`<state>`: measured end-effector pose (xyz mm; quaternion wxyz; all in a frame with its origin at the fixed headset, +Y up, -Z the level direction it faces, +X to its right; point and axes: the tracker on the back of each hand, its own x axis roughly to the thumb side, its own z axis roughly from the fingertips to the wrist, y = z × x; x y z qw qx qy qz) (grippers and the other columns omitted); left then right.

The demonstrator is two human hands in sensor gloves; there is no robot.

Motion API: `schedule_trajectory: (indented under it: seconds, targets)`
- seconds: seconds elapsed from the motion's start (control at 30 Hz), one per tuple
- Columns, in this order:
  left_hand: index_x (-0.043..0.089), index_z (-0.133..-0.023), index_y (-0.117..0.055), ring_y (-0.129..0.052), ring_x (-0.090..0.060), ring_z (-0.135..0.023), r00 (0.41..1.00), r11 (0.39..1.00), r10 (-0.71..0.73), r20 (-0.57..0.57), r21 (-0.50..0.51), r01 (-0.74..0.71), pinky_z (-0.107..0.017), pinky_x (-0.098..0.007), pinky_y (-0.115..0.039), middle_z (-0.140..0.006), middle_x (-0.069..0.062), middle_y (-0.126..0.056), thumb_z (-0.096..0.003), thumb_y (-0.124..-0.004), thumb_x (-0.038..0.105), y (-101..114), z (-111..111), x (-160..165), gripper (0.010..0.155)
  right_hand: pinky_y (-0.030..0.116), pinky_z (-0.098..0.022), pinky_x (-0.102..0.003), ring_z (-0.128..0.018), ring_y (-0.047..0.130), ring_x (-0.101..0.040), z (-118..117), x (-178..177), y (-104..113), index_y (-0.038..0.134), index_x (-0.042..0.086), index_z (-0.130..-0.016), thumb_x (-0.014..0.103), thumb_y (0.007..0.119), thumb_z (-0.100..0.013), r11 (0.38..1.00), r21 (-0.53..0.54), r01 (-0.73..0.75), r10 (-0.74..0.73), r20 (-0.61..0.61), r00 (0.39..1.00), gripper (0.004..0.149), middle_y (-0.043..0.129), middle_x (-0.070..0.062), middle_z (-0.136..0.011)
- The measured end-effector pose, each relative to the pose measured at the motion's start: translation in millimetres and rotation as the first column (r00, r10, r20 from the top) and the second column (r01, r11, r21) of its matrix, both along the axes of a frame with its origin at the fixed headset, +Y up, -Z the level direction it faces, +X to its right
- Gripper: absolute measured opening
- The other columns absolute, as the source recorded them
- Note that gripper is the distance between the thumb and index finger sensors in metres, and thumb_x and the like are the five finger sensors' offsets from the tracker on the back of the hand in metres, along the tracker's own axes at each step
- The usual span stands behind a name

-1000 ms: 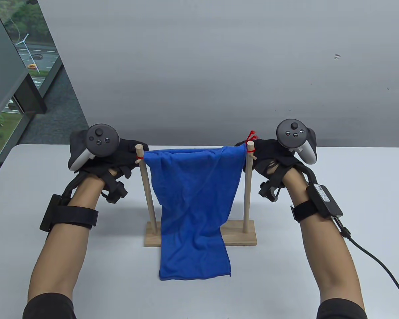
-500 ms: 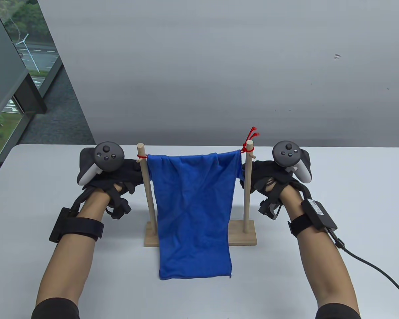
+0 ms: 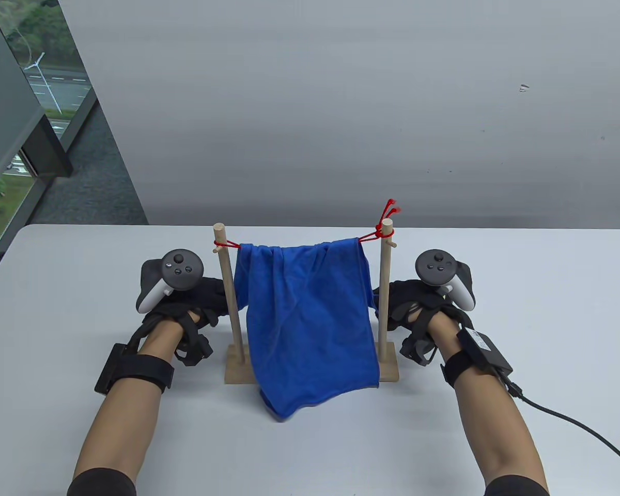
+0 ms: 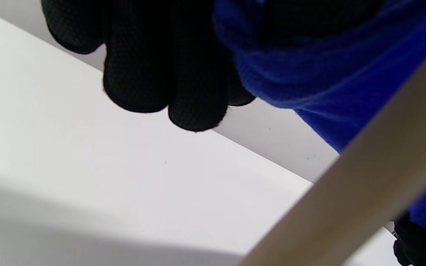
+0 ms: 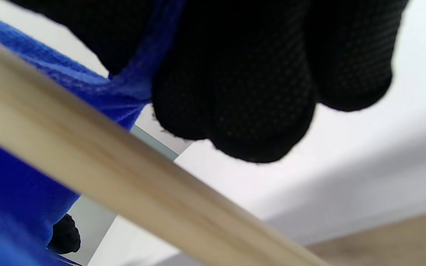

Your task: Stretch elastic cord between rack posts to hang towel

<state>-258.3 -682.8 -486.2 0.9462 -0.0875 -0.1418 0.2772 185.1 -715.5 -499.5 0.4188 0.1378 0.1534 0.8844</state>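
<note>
A wooden rack [image 3: 235, 369] stands mid-table with a left post [image 3: 229, 294] and a right post [image 3: 385, 279]. A red elastic cord [image 3: 370, 237] is tied near both post tops, with loose ends sticking up at the right. A blue towel [image 3: 305, 320] hangs over the cord between the posts. My left hand [image 3: 218, 300] is at the left post and grips the towel's left edge [image 4: 309, 70]. My right hand [image 3: 387, 304] is at the right post and pinches the towel's right edge [image 5: 142, 70] between its fingers [image 5: 235, 92]. The cord under the towel is hidden.
A black cable [image 3: 573, 423] runs from my right wrist off the lower right. The table's far edge [image 3: 496, 228] meets a grey wall. A window is at the far left.
Both hands have moved down along the posts toward me. The towel has bunched narrower on the cord, and its lower front edge has drawn up and skewed.
</note>
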Motion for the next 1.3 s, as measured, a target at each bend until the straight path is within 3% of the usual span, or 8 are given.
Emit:
schedule_trajectory:
  seconds: [0.2, 0.63, 0.87, 0.97, 1.03, 1.13, 1.3]
  targets:
    - [0.021, -0.069, -0.102, -0.108, -0.029, -0.054, 1.000, 0.998, -0.011, -0.018, -0.064, 0.010, -0.059, -0.056, -0.076, -0.054, 0.003, -0.114, -0.0361, -0.099, 0.045, -30, 2, 2, 0.041, 0.086, -0.035, -0.049, -0.029, 0.104, -0.022, 4, 1, -25, 0.087, 0.006, -0.077, 0.029, 0.084, -0.042, 0.997, -0.053, -0.059, 0.060, 0.005, 0.998, 0.043, 0.101, -0.005, -0.049]
    - [0.021, -0.069, -0.102, -0.107, -0.030, -0.053, 0.999, 0.986, -0.015, -0.028, -0.166, 0.010, -0.058, -0.055, -0.077, -0.054, 0.002, -0.114, -0.0363, -0.098, 0.045, -66, 2, 5, 0.041, 0.085, -0.034, -0.048, -0.027, 0.102, -0.021, 8, 2, -61, 0.087, 0.006, -0.076, 0.030, 0.083, -0.042, 0.985, -0.159, -0.067, 0.069, 0.006, 0.998, 0.042, 0.100, -0.005, -0.048]
    - [0.023, -0.073, -0.100, -0.102, -0.033, -0.064, 0.998, 0.983, 0.068, -0.017, -0.169, -0.070, -0.064, -0.059, -0.070, -0.065, -0.001, -0.110, -0.0375, -0.096, 0.050, -59, 5, 4, 0.045, 0.082, -0.039, -0.050, -0.035, 0.101, -0.023, 9, 7, -60, 0.084, 0.009, -0.079, 0.036, 0.080, -0.044, 0.984, -0.171, -0.038, 0.038, -0.006, 0.999, 0.045, 0.096, -0.006, -0.058]
    - [0.023, -0.091, -0.087, -0.090, -0.038, -0.084, 0.993, 0.974, 0.120, -0.017, -0.191, -0.121, -0.072, -0.067, -0.056, -0.089, -0.005, -0.098, -0.0409, -0.088, 0.059, -55, 9, 0, 0.061, 0.079, -0.043, -0.052, -0.042, 0.099, -0.025, 12, 11, -60, 0.077, 0.007, -0.086, 0.042, 0.079, -0.044, 0.985, -0.173, 0.000, 0.002, 0.009, 1.000, 0.054, 0.091, -0.012, -0.067]
    - [0.023, -0.094, -0.084, -0.081, -0.040, -0.093, 0.984, 0.968, 0.170, -0.044, -0.179, -0.175, -0.074, -0.071, -0.045, -0.098, -0.008, -0.090, -0.0436, -0.080, 0.061, -50, 14, -5, 0.064, 0.074, -0.047, -0.056, -0.052, 0.094, -0.029, 14, 16, -57, 0.068, 0.008, -0.092, 0.046, 0.076, -0.045, 0.987, -0.154, 0.042, -0.038, 0.027, 0.999, 0.061, 0.082, -0.017, -0.079]
    - [0.022, -0.096, -0.082, -0.076, -0.042, -0.097, 0.973, 0.967, 0.220, -0.074, -0.116, -0.228, -0.073, -0.072, -0.041, -0.102, -0.010, -0.086, -0.0449, -0.075, 0.064, -38, 21, -15, 0.066, 0.064, -0.054, -0.065, -0.073, 0.084, -0.041, 18, 26, -49, 0.059, 0.010, -0.098, 0.051, 0.072, -0.046, 0.988, -0.110, 0.111, -0.104, 0.069, 0.992, 0.067, 0.068, -0.022, -0.092]
    - [0.022, -0.100, -0.077, -0.068, -0.043, -0.104, 0.978, 0.984, 0.181, -0.105, 0.018, -0.180, -0.073, -0.072, -0.034, -0.110, -0.011, -0.077, -0.0443, -0.072, 0.069, -13, 41, -26, 0.073, 0.042, -0.061, -0.074, -0.096, 0.055, -0.049, 28, 42, -30, 0.043, 0.013, -0.105, 0.057, 0.068, -0.046, 0.983, 0.007, 0.181, -0.180, 0.146, 0.973, 0.077, 0.044, -0.021, -0.105]
